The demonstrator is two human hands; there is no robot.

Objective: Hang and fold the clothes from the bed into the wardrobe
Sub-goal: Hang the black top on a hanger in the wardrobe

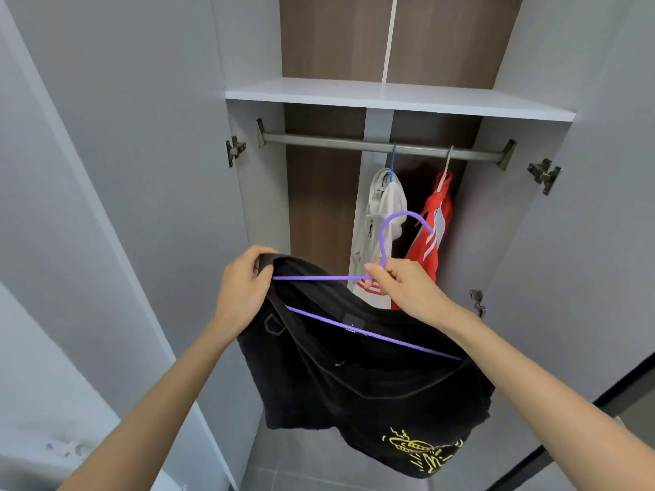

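A black garment with a yellow print near its hem hangs in front of the open wardrobe. A purple wire hanger is threaded through it. My left hand grips the garment's shoulder at the hanger's left end. My right hand pinches the hanger just under its hook. The hook stands well below the grey rail. The hanger's right end is hidden inside the cloth.
A white garment on a blue hanger and a red garment hang at the rail's right part. A white shelf sits above the rail. Both wardrobe doors stand open at the sides.
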